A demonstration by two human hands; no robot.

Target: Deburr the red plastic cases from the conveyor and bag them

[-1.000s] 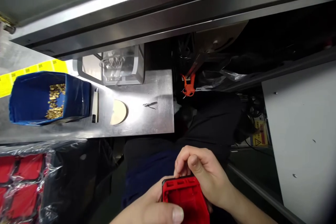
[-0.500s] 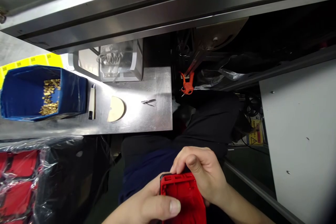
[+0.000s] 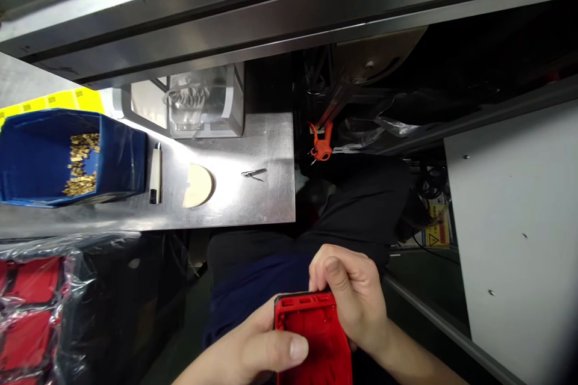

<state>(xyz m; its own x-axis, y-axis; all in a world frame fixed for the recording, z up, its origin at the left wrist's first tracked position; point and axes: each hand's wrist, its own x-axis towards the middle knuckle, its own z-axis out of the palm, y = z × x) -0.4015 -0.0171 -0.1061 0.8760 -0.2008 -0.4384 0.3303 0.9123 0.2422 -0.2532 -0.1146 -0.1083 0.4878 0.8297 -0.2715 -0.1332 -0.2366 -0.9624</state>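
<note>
A red plastic housing (image 3: 316,337) with a dark outer edge is held over my lap, its hollow inside facing up and its lower end cut off by the frame. My left hand (image 3: 266,343) grips its left side, the thumb lying over the rim. At the top right corner, my right hand (image 3: 352,298) has its fingers curled against the edge and its thumb bent. Whether a small item sits in the right fingers cannot be seen.
On the metal table (image 3: 271,204) are a blue bin (image 3: 121,162) of small brass pieces, a pen-like tool (image 3: 155,174), a half-round tan piece (image 3: 197,185) and tweezers (image 3: 253,174). A clear-fronted drawer (image 3: 203,102) stands behind. Bagged red parts (image 3: 27,337) lie at lower left; an orange-handled tool (image 3: 321,144) hangs beyond.
My right hand has shifted right along the housing's top edge, its fingers curling in more. The left hand keeps its grip. The whole view has moved slightly.
</note>
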